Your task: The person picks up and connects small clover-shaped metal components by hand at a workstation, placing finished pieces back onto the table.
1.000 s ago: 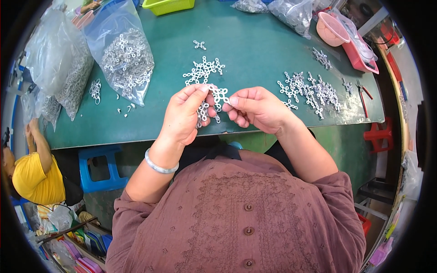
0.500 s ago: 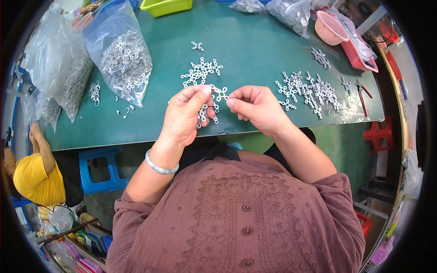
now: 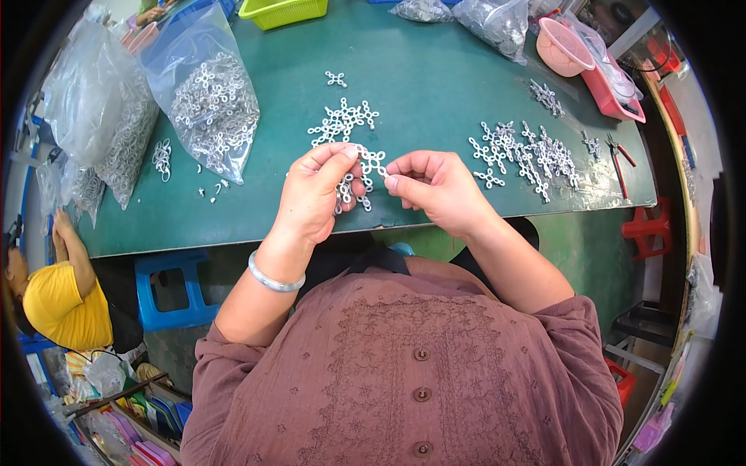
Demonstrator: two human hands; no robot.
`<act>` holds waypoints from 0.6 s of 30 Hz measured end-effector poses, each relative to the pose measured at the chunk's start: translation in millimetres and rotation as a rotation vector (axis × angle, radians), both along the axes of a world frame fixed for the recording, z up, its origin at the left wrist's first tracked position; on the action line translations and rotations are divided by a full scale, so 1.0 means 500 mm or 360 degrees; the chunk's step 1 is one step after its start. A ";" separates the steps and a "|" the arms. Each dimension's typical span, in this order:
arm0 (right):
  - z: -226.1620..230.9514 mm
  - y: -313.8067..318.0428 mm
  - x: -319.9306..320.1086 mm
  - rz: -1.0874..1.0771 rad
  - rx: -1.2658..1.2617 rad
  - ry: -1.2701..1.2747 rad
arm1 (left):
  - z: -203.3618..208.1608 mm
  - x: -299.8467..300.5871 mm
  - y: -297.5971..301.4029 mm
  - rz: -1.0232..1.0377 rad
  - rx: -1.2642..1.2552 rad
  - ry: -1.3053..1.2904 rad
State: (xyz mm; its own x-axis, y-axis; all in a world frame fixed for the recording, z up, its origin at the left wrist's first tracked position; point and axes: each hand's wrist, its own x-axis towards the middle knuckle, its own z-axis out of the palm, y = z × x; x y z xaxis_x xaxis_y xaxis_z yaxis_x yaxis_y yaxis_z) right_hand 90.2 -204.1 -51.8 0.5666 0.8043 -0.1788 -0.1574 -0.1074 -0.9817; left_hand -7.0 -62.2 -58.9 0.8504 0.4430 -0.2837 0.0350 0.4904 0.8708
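A small silver cross-shaped piece made of joined loops [image 3: 374,161] is held up over the table's front part. My left hand [image 3: 309,194] pinches it from one side between thumb and forefinger, while more looped pieces [image 3: 344,190] show by its curled lower fingers; whether those are gripped cannot be made out. From the other side, my right hand [image 3: 441,190] pinches a loop of the cross with thumb and forefinger. Just beyond my hands lies a loose pile of the same cross pieces [image 3: 342,122], with a single cross [image 3: 336,78] farther back.
More looped pieces [image 3: 528,155] spread to the right, beside red-handled pliers [image 3: 619,161]. At left, a clear bag of pieces [image 3: 214,109] stands near a ring bundle [image 3: 162,157]. A green basket [image 3: 281,11] and pink baskets [image 3: 565,48] are at the back. A person in yellow [image 3: 66,307] sits left.
The held cross piece has tilted and shifted slightly left and down. My right hand has moved slightly left and down with it; my left hand keeps its pinch.
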 end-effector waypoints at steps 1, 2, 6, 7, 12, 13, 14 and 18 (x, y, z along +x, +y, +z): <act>-0.001 0.000 0.000 0.0001 -0.0003 -0.0026 | 0.000 0.000 0.000 -0.0001 0.0001 -0.0001; -0.002 0.000 -0.001 0.0002 -0.0002 -0.0026 | 0.000 0.000 0.000 -0.0002 0.0002 -0.0004; -0.008 -0.001 -0.001 -0.0012 -0.0015 -0.0147 | 0.003 0.000 -0.001 -0.0009 0.0016 -0.0007; -0.010 -0.002 -0.001 -0.0011 -0.0017 -0.0178 | 0.004 0.000 -0.002 -0.0010 0.0017 -0.0008; 0.000 -0.005 -0.004 0.0014 0.0031 0.0034 | 0.007 0.002 -0.001 -0.0080 0.0005 -0.0126; 0.001 -0.006 -0.002 0.0031 0.0037 0.0166 | 0.008 0.004 0.000 -0.0081 0.0007 -0.0128; 0.000 -0.006 -0.001 0.0030 0.0041 0.0163 | 0.010 0.006 0.000 -0.0102 0.0036 -0.0137; -0.002 -0.009 0.009 0.0039 0.0161 0.0548 | 0.017 0.021 0.005 -0.0144 0.0053 -0.0136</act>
